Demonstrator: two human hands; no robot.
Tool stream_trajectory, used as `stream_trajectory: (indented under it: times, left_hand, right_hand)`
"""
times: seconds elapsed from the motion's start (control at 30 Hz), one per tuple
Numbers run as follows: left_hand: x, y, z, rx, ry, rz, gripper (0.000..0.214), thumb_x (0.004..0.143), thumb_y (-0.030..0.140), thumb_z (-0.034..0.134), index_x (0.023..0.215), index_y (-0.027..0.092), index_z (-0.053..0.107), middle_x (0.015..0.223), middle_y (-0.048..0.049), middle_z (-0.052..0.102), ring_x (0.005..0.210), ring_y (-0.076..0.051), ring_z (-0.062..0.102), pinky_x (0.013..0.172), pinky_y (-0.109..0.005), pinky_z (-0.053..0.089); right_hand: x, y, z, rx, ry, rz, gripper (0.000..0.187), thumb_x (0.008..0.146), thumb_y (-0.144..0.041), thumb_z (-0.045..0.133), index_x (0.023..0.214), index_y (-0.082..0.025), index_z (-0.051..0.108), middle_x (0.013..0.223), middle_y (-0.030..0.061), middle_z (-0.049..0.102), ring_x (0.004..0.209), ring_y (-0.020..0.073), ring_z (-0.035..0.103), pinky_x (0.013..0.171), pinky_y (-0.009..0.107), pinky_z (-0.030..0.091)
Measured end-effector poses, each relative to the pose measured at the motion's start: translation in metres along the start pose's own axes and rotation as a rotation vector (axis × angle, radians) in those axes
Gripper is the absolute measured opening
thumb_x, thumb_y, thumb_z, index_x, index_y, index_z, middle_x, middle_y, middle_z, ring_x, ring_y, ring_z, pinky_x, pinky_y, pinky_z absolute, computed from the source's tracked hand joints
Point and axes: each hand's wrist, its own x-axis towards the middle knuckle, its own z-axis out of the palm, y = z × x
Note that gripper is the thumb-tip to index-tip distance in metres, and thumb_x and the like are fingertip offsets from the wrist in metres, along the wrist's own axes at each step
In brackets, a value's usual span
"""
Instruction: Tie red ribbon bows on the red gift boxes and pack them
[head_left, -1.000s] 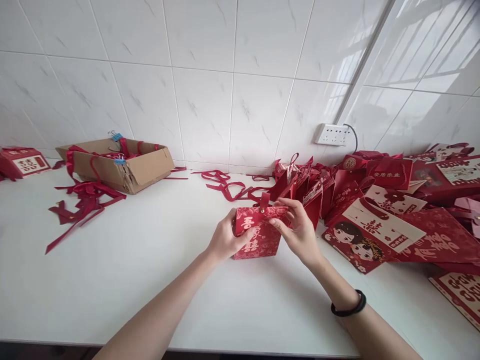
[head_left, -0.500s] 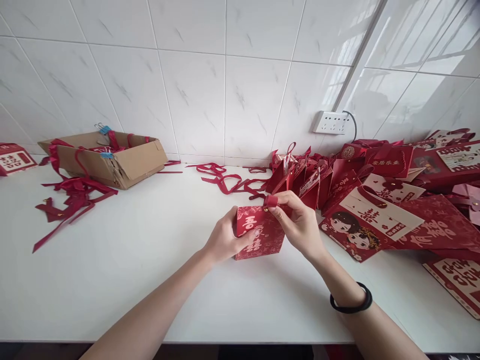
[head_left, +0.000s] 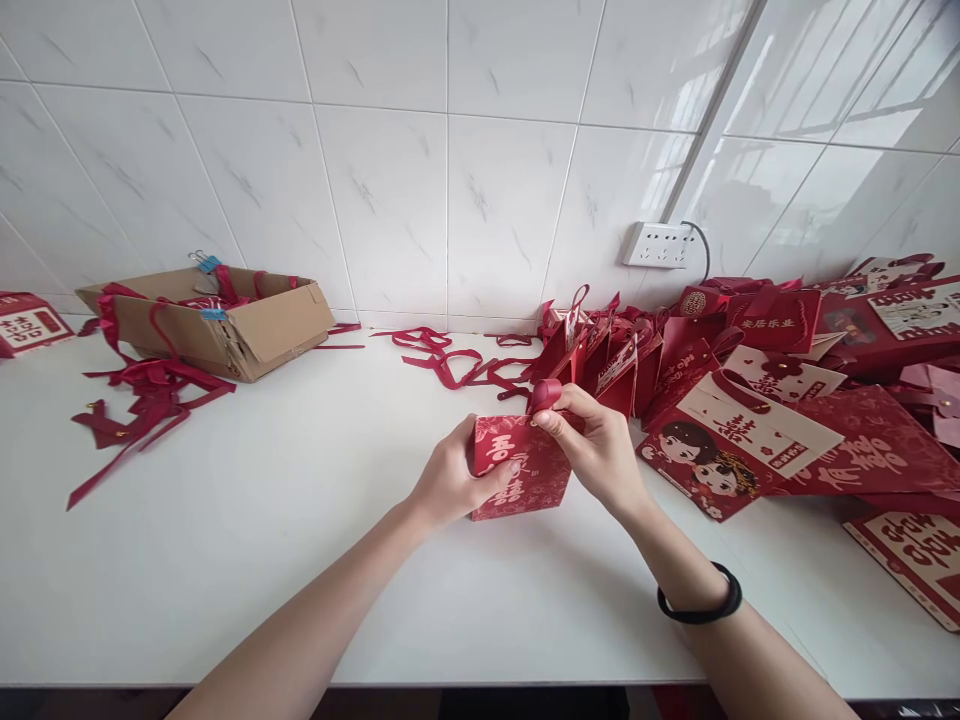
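A small red gift box [head_left: 541, 478] with pale lettering stands on the white table in front of me. My left hand [head_left: 459, 470] is closed around its left side, the thumb lying across the front face. At the box's top edge, my right hand [head_left: 589, 435] pinches a dark red ribbon [head_left: 546, 393], which curls up in a loop above the fingers. The spot where ribbon meets box is partly covered by the right fingertips.
A cardboard box [head_left: 251, 330] with ribbons hanging over its side stands at the back left. Loose ribbons [head_left: 450, 365] lie near the wall. Red gift bags [head_left: 739, 430] are heaped on the right. A power strip [head_left: 660, 245] is fixed to the tiled wall.
The ribbon loop at the box's top has risen a little and become rounder between my right fingers. My left hand keeps the same hold on the box.
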Motion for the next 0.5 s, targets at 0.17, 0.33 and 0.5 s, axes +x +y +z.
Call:
stream_trajectory:
  times: [0.17,0.33,0.5]
  left_hand:
    - [0.0,0.002,-0.001,-0.013,-0.006,0.005,0.028,0.075,0.04,0.065,0.091,0.021,0.052,0.088,-0.0008,0.064,0.081,-0.016,0.062,0.071,-0.027,0.051]
    - [0.0,0.003,0.0,0.003,0.019,0.026,0.028,0.074,0.038,0.065,0.092,0.021,0.053,0.087,-0.001,0.065,0.08,-0.017,0.063,0.071,-0.028,0.051]
    - [0.004,-0.001,-0.004,0.115,0.429,-0.004,0.026,0.074,0.038,0.064,0.089,0.02,0.051,0.086,-0.0028,0.063,0.079,-0.017,0.061,0.07,-0.028,0.049]
  right_hand:
    - [-0.001,-0.001,0.002,0.017,-0.003,0.025,0.027,0.083,-0.04,0.06,0.065,-0.019,0.057,0.066,-0.0014,0.05,0.061,0.0119,0.047,0.059,0.023,0.04]
    - [-0.003,0.004,0.002,-0.014,0.026,-0.047,0.017,0.084,-0.037,0.06,0.086,-0.02,0.06,0.083,0.0025,0.059,0.077,0.0162,0.056,0.07,0.028,0.047]
    - [-0.012,0.012,0.009,-0.3,0.205,-0.361,0.035,0.08,-0.034,0.064,0.108,-0.021,0.049,0.109,0.0125,0.051,0.106,0.0255,0.052,0.087,0.043,0.048]
